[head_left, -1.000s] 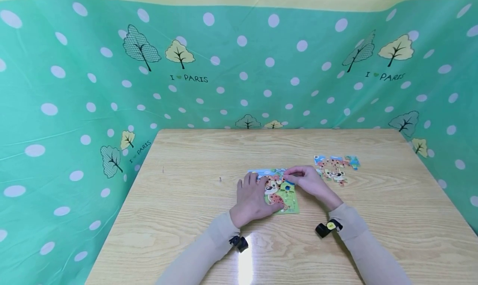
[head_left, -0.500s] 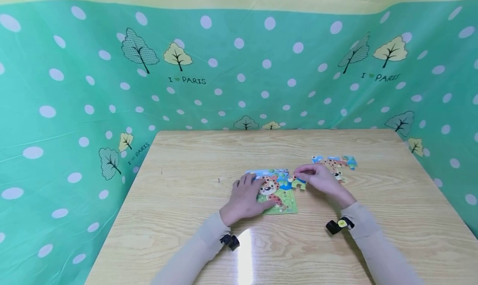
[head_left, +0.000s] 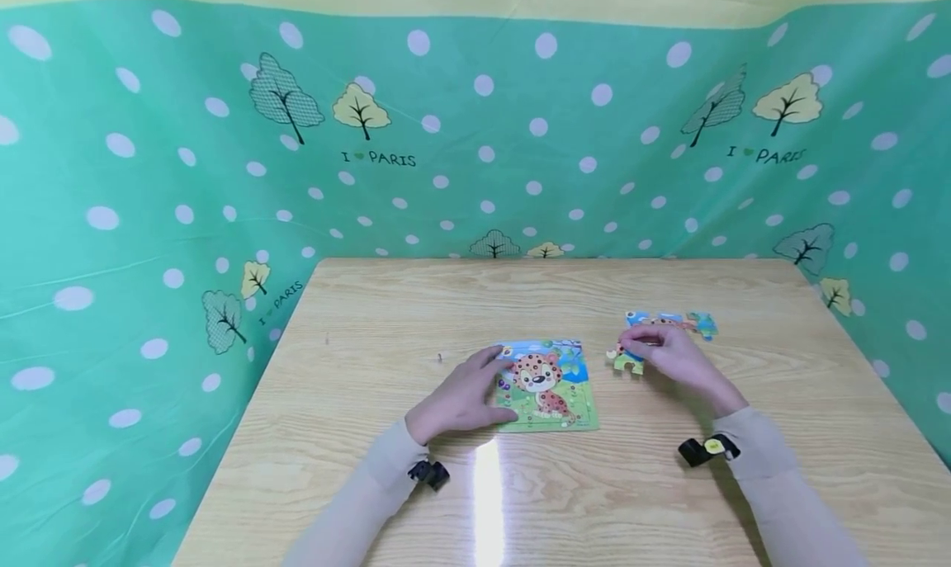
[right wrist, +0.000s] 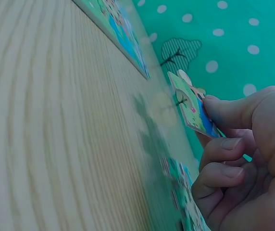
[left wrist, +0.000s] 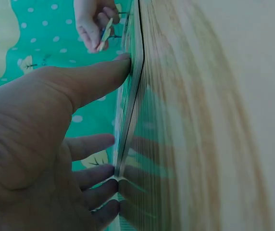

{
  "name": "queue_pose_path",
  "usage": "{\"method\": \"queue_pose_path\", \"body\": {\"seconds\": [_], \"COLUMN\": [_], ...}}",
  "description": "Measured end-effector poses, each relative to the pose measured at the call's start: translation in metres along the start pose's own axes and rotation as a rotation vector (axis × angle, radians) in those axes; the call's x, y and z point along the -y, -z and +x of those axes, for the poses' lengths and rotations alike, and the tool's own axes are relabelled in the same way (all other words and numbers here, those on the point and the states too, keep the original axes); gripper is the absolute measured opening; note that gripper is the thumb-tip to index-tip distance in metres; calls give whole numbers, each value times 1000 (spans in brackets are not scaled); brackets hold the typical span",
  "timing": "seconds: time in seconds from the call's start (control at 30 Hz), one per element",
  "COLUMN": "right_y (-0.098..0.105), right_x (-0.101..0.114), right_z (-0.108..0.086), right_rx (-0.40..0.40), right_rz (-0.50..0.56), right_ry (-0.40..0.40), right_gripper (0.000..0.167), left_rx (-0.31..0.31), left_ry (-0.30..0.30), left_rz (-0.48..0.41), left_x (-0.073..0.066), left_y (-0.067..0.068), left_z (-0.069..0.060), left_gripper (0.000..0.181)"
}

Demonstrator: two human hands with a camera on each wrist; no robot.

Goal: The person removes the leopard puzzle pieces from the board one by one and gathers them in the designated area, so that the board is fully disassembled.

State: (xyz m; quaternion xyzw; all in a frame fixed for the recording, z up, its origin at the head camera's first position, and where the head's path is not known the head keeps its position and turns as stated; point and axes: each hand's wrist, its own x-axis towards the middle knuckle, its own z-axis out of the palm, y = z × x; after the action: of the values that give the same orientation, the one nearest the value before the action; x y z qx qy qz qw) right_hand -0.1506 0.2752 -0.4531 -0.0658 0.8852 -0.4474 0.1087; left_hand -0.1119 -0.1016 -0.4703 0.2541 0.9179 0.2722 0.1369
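Observation:
A puzzle board (head_left: 550, 389) with a printed leopard lies on the table at the middle of the head view. My left hand (head_left: 462, 394) rests at its left side, the thumb near the lower edge and the fingers at the upper left corner. In the left wrist view the thumb (left wrist: 99, 79) touches the board's edge, with the fingers spread apart from it. Above the table to the right, my right hand (head_left: 672, 359) pinches a puzzle piece (head_left: 628, 363) between thumb and fingers. The right wrist view shows this green and blue piece (right wrist: 191, 107) tilted, with a rounded notch.
Several joined puzzle pieces (head_left: 702, 323) lie on the table at the right, partly hidden behind my right hand. A tiny dark speck (head_left: 439, 357) lies left of the board. A green dotted cloth (head_left: 483, 163) hangs behind the wooden table (head_left: 386, 303).
My right hand has moved right, away from the board, carrying the puzzle piece towards the joined pieces. My left hand has slid left off the picture to the board's left edge, uncovering the leopard.

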Motion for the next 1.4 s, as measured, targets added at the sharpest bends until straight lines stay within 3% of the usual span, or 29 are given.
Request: {"method": "queue_pose_path", "body": {"seconds": [0.23, 0.87, 1.4], "right_y": [19, 59, 91], "right_x": [-6, -36, -63], "right_z": [-5, -14, -20], "right_rx": [-16, -6, -35], "right_rz": [-82, -115, -160], "right_ry": [-25, -149, -231], "right_gripper": [46, 63, 65], "left_rx": [23, 45, 49], "left_ry": [1, 2, 4], "left_rz": [5, -9, -20], "left_x": [1, 2, 2], "left_y": [3, 3, 4], "left_z": [0, -3, -4], "left_gripper": [91, 94, 94]}}
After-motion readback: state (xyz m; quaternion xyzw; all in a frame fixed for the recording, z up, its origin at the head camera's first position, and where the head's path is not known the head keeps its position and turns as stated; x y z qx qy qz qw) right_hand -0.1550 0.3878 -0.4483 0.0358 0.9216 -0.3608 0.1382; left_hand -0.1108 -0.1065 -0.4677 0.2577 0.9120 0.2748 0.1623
